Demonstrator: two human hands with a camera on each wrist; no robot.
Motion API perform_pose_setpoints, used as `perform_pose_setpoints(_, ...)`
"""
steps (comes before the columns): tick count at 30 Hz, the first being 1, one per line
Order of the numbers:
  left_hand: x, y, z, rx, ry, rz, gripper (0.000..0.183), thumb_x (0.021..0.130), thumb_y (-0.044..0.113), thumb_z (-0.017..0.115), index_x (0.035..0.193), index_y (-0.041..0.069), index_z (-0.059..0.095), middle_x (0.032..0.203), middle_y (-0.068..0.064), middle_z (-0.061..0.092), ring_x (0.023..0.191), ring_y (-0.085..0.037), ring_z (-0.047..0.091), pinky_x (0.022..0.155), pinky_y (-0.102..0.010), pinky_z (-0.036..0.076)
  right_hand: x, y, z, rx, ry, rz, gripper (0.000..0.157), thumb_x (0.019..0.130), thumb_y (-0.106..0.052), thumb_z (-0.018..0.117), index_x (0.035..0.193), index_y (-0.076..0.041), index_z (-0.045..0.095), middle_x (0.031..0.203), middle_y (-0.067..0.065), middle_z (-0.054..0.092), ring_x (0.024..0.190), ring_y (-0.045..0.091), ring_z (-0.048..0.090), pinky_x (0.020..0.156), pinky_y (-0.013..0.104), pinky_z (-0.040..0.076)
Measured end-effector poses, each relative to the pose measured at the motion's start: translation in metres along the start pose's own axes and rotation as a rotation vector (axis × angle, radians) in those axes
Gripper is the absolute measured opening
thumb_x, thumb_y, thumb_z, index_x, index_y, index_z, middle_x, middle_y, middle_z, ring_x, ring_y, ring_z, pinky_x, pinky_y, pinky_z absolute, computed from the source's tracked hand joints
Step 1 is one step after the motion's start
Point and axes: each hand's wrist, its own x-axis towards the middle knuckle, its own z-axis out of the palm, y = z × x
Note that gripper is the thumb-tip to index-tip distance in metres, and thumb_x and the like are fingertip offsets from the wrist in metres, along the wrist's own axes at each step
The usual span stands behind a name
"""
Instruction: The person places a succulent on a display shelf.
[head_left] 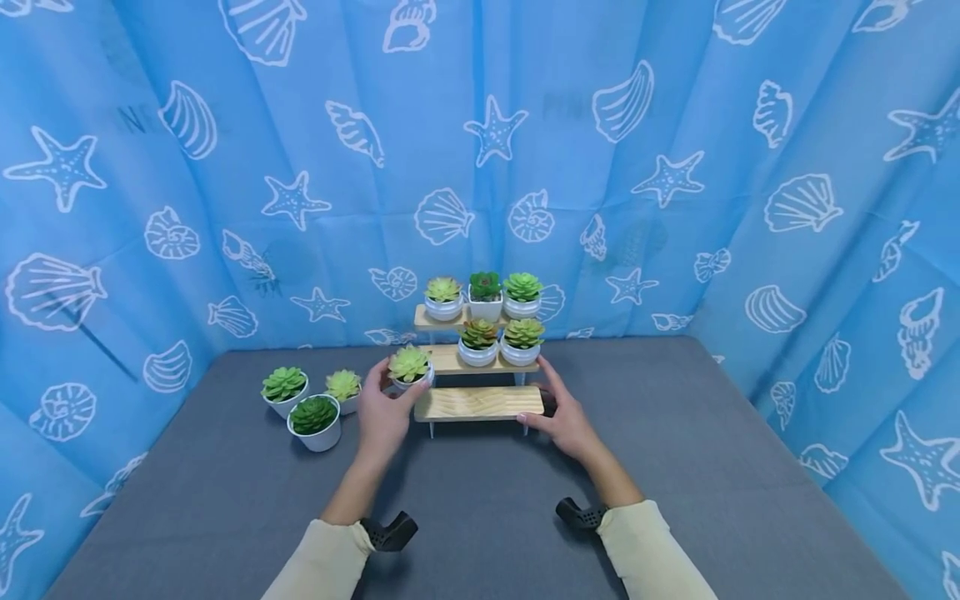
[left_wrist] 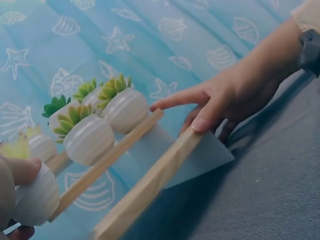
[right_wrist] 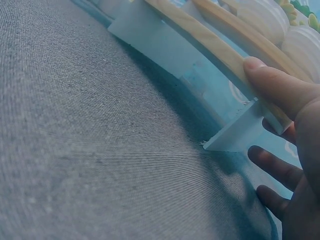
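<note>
A potted succulent (head_left: 409, 365) with pale green leaves and a white pot is held by my left hand (head_left: 384, 421), thumb and fingers around the pot. It is at the left end of the middle board of a tiered wooden stand (head_left: 478, 403); whether the pot rests on the board I cannot tell. My right hand (head_left: 567, 423) touches the stand's right end. Its thumb (right_wrist: 280, 87) lies on the lowest board, and the index finger reaches straight to the middle board's end in the left wrist view. The other right fingers are spread off the boards.
Two succulents (head_left: 522, 343) stand on the middle board's right half, three succulents (head_left: 484, 307) on the top board. Left of the stand, three more potted succulents (head_left: 315, 423) are on the grey tabletop (head_left: 480, 525). A blue shell-patterned curtain (head_left: 480, 192) closes off the back and sides.
</note>
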Motion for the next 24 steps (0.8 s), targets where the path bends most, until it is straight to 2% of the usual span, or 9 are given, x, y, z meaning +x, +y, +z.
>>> perform_pose_setpoints(7,0.007,0.007,0.009,0.038,0.001,0.050,0.064,0.081,0.022,0.081,0.136,0.004,0.052,0.125,-0.013,0.058,0.114,-0.026,0.051,0.097,-0.046,0.042,0.000,0.001,0.001,0.004,0.000,-0.009,0.099,0.083,-0.019,0.080,0.155,-0.036,0.016,0.144,0.024,0.044,0.123,0.038,0.050,0.101,0.059,0.037)
perform_pose_setpoints(13,0.013,0.012,0.016,0.033,0.019,0.052,0.058,0.082,0.019,0.080,0.133,0.005,0.055,0.119,-0.013,0.061,0.109,-0.026,0.054,0.093,-0.041,0.043,0.000,0.001,0.000,0.001,-0.007,0.004,0.099,0.082,-0.022,0.080,0.155,-0.037,0.015,0.143,0.024,0.045,0.123,0.037,0.051,0.101,0.059,0.036)
perform_pose_setpoints(18,0.017,0.010,0.021,-0.014,0.043,0.056,0.057,0.081,0.014,0.080,0.131,0.002,0.056,0.122,-0.016,0.061,0.110,-0.028,0.055,0.094,-0.042,0.043,-0.001,0.000,0.001,0.011,-0.012,0.015,0.099,0.082,-0.021,0.080,0.155,-0.038,0.015,0.143,0.023,0.045,0.123,0.036,0.051,0.102,0.058,0.036)
perform_pose_setpoints(24,0.022,0.005,0.027,-0.001,0.041,0.057,0.059,0.083,0.020,0.079,0.134,0.003,0.053,0.126,-0.016,0.060,0.116,-0.030,0.053,0.098,-0.045,0.042,0.001,0.000,0.001,0.022,0.000,-0.003,0.099,0.082,-0.018,0.080,0.155,-0.036,0.016,0.142,0.025,0.046,0.122,0.037,0.052,0.100,0.057,0.038)
